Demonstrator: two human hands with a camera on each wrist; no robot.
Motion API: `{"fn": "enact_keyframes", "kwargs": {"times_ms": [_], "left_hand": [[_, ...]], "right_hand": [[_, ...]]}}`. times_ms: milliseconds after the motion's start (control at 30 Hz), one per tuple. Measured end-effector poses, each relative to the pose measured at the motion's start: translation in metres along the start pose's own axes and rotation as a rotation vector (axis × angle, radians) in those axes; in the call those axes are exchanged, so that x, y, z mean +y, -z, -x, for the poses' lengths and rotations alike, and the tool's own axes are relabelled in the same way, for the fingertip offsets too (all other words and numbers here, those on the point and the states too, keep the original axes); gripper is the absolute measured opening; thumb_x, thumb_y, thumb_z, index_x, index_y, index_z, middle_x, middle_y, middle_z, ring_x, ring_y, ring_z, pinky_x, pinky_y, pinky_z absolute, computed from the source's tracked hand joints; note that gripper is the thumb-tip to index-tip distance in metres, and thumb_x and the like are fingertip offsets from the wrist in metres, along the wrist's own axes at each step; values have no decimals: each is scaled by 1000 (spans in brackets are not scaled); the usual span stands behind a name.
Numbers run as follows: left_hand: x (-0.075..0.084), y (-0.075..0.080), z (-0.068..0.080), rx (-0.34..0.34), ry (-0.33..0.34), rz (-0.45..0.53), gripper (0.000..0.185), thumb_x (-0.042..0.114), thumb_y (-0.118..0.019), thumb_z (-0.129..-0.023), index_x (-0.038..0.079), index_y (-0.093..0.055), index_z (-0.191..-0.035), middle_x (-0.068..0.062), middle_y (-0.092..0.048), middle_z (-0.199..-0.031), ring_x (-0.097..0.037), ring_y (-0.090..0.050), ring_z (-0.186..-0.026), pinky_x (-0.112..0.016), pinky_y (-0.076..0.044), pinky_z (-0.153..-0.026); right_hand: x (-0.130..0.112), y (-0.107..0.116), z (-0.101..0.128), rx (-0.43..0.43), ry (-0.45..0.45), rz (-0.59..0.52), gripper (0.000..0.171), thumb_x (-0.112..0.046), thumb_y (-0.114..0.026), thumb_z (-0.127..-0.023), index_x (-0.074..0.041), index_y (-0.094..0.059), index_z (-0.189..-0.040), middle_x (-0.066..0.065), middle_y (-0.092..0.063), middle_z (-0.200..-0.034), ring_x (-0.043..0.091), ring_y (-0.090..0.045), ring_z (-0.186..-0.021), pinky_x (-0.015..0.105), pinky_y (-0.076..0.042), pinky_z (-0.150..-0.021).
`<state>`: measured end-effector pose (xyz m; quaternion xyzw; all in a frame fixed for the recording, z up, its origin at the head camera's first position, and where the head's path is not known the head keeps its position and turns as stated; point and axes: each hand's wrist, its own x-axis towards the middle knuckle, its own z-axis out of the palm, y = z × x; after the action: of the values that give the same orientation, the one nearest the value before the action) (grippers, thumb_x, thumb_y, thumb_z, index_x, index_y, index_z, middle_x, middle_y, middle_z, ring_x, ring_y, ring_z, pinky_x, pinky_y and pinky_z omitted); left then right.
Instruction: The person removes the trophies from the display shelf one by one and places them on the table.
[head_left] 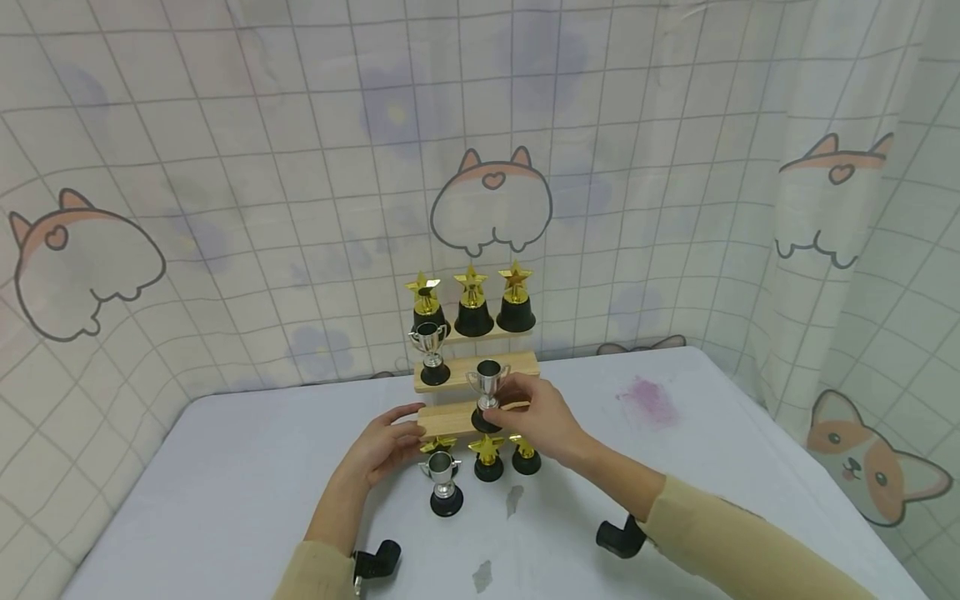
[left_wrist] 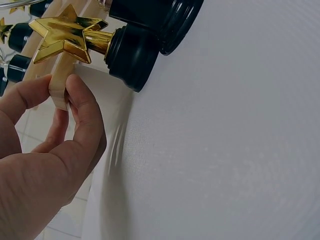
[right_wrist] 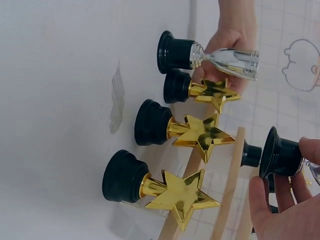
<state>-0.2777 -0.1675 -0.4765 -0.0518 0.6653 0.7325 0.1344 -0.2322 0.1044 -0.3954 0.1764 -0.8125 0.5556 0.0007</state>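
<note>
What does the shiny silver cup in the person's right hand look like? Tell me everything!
The small silver trophy cup looks like shiny metal or metal-coloured plastic, with an open bowl, two little curly handles, a thin stem and a round black base. It stands upright at the lowest wooden step of the little stair-shaped shelf; whether its base has touched down is unclear. The right hand pinches it near the stem and base.
</note>
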Motion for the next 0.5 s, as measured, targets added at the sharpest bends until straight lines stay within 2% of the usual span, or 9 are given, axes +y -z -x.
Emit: {"fn": "enact_keyframes", "kwargs": {"times_ms": [500], "left_hand": [[0, 0, -1, -3, 1, 15, 59, -2, -64, -91, -1, -48, -148, -27, -52, -133, -21, -67, -96, -30, -59, -82]], "right_hand": [[-1, 2, 13, -41, 22, -11, 25, -15, -77, -93, -8, -67, -114, 4, -68, -109, 23, -66, -106, 34, -57, -91]]}}
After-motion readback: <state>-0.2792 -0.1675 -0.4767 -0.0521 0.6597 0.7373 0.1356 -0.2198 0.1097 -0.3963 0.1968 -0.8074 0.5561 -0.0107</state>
